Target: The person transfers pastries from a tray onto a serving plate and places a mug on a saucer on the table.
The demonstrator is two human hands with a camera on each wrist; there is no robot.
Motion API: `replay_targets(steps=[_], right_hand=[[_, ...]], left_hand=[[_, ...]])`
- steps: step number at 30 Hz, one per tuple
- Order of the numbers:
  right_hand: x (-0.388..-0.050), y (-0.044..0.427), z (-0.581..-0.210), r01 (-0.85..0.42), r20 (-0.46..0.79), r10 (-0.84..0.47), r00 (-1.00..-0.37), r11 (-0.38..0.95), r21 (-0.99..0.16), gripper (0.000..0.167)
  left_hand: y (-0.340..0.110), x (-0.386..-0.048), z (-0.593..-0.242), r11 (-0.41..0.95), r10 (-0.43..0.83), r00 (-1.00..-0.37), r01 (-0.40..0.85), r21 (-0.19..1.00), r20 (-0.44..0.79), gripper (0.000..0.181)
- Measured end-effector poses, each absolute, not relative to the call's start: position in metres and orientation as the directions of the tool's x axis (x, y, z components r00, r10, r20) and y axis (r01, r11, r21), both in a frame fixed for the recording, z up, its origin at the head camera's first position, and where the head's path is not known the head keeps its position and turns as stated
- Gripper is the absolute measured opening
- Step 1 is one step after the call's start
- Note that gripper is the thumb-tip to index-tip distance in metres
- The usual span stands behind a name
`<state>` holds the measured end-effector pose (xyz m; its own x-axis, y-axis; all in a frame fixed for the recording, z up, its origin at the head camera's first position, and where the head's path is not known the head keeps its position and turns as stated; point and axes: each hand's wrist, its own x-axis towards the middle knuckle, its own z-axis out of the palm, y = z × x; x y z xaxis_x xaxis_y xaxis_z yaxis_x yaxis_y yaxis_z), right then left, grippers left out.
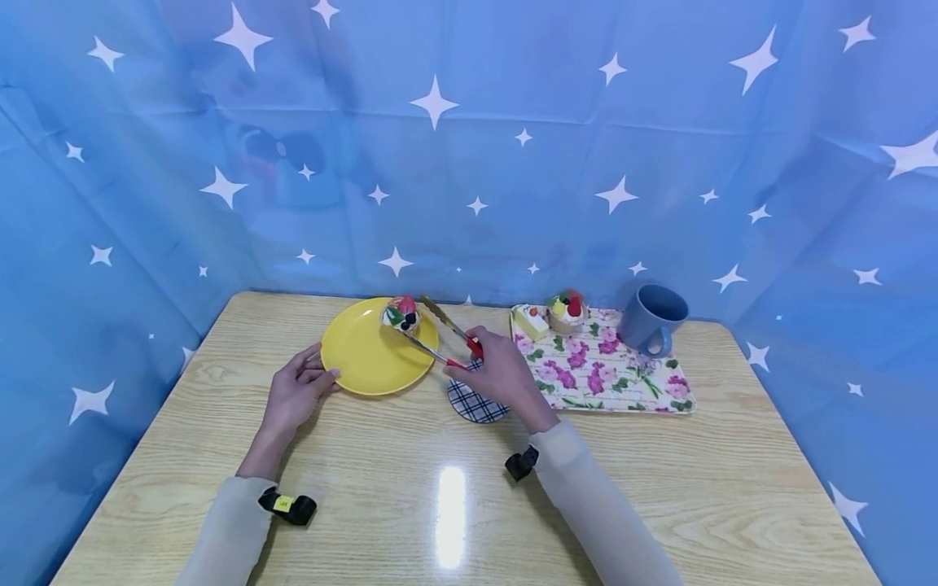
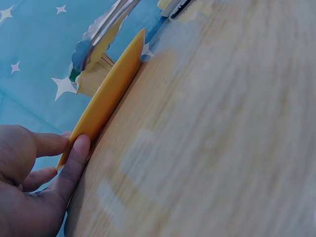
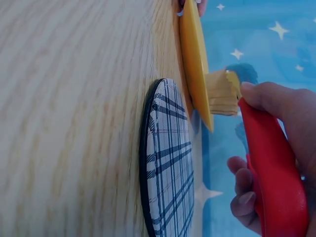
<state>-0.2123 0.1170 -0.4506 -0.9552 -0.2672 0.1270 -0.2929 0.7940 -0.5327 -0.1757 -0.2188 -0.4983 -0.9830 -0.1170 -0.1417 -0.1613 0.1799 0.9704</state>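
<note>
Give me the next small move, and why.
I'd probably ease the tongs up and away from the cupcake: it appears to stand on the yellow plate, the tongs' arms are spread apart, and the left hand holds the plate's edge.

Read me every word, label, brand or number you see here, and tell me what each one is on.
Nothing can be read for certain.
Yellow label on the black wrist device near the left hand: dark marks, too small to read.
Yellow plate and red-handled tongs: no lettering visible.
</note>
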Motion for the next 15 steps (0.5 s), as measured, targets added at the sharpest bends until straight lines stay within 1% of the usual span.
replay_targets(steps=[8,15], right_hand=[[-0.204,0.121,-0.447,-0.288,0.134,-0.257,-0.957,0.790,-0.541,0.066],[-0.195,0.129,-0.443,-0.304,0.157,-0.262,-0.952,0.761,-0.573,0.065]], left_hand=[[-0.219,-0.175,-0.495,0.176,-0.116,-0.983,-0.162,0.971,-0.143,0.069],[-0.219,-0.176,-0.499,0.174,-0.114,-0.984,-0.158,0.972,-0.139,0.069]])
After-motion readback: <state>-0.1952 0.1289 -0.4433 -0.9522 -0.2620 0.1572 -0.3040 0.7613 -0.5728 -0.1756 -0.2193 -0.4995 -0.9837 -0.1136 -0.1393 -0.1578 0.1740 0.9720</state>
